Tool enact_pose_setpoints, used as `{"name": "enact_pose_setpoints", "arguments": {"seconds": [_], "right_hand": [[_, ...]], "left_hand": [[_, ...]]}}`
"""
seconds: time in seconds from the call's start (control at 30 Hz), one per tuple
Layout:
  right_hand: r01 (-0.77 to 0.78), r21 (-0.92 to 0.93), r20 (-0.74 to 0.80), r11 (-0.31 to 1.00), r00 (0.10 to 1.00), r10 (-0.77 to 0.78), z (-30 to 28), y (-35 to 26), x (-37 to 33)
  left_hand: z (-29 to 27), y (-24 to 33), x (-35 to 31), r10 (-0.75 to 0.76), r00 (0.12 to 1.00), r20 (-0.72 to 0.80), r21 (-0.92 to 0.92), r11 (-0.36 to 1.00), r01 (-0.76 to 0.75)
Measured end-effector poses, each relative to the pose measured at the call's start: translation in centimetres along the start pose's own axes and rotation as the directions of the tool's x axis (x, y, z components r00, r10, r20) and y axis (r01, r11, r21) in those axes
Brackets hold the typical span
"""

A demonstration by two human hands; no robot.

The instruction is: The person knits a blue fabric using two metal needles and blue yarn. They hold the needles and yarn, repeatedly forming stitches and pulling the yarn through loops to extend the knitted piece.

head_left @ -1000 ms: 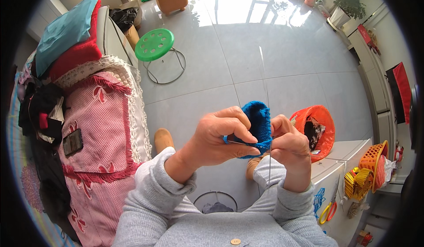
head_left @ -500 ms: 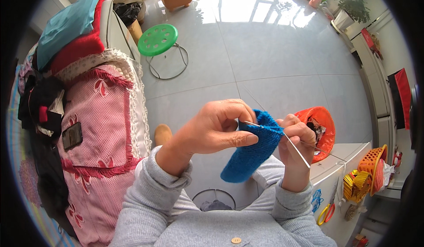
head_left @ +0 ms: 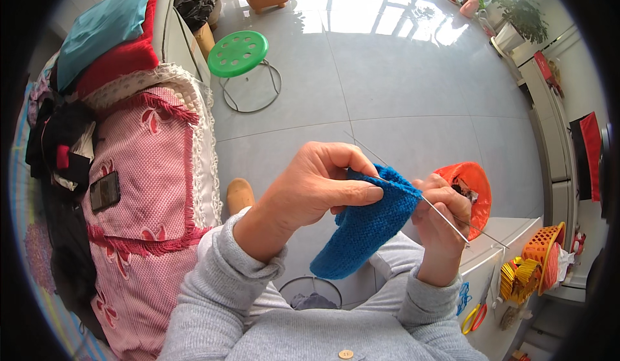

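Item: blue knitted piece [head_left: 365,232], held mid-air above my lap, hanging down from its top edge between both hands. Thin metal needles [head_left: 445,217] cross at that edge. My left hand [head_left: 316,190], fingers closed, thumb pinching the fabric's upper edge. My right hand [head_left: 442,216], fingers curled shut around a needle beside the knitting. Step, as I judge it: working a stitch along the top row; the next move calls for a steady needle tip and even yarn tension. Surroundings: orange basket [head_left: 475,186] just behind my right hand; green stool [head_left: 237,53] well apart on the grey floor [head_left: 400,90]; pink sofa cover [head_left: 148,167] to my left
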State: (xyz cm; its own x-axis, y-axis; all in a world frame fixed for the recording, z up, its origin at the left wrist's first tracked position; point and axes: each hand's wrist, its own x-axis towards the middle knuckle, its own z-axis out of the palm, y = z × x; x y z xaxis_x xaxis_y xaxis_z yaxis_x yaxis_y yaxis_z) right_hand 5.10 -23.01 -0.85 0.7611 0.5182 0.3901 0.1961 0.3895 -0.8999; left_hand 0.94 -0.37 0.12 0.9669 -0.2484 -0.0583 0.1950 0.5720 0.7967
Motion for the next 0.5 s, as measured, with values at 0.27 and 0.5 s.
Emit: {"name": "enact_pose_setpoints", "arguments": {"seconds": [0.27, 0.5], "right_hand": [[-0.041, -0.034, 0.050, 0.999, 0.998, 0.042, -0.5, -0.7, -0.1], [-0.073, -0.161, 0.079, 0.984, 0.993, 0.086, -0.8, -1.6, 0.1]], "left_hand": [[-0.3, -0.1, 0.0, 0.025, 1.000, -0.015, 0.046, 0.999, -0.024], [-0.4, -0.3, 0.2, 0.060, 0.998, -0.012, 0.090, 0.994, -0.059]]}}
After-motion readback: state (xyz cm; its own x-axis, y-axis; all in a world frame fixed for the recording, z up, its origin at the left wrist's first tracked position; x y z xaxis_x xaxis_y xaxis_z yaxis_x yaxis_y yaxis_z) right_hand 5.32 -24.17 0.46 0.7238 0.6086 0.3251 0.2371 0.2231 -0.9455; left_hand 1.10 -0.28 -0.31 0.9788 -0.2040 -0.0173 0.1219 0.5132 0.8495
